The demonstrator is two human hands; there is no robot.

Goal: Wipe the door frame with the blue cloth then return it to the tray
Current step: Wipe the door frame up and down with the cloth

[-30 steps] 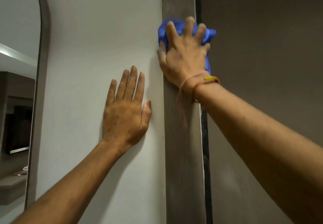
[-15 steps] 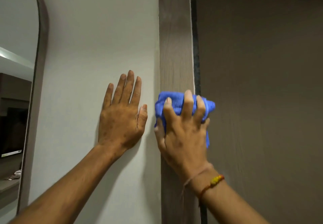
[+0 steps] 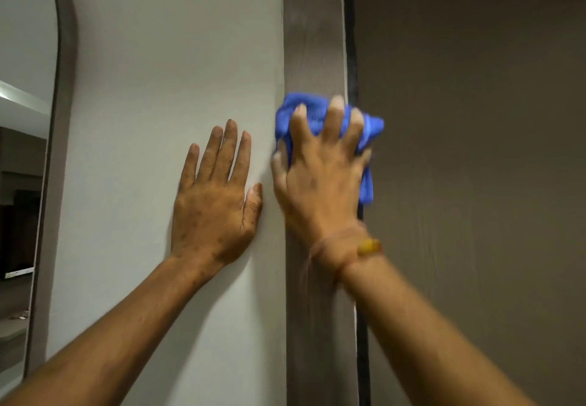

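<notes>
A bunched blue cloth [image 3: 370,131] is pressed against the vertical brown wooden door frame [image 3: 312,41] at mid height. My right hand [image 3: 320,177] covers most of the cloth, fingers spread over it and gripping it; a thread bracelet with a yellow bead circles the wrist. My left hand [image 3: 215,202] lies flat and open on the white wall [image 3: 165,56] just left of the frame, fingers pointing up, touching nothing else. No tray is in view.
A brown door [image 3: 475,152] fills the right side, with a dark gap beside the frame. At the far left stands an arched mirror [image 3: 22,120] with a dark rim, reflecting a room.
My right hand dragged the cloth down the frame from high up to mid height, then shifted slightly upward again. My left hand stayed flat on the wall.
</notes>
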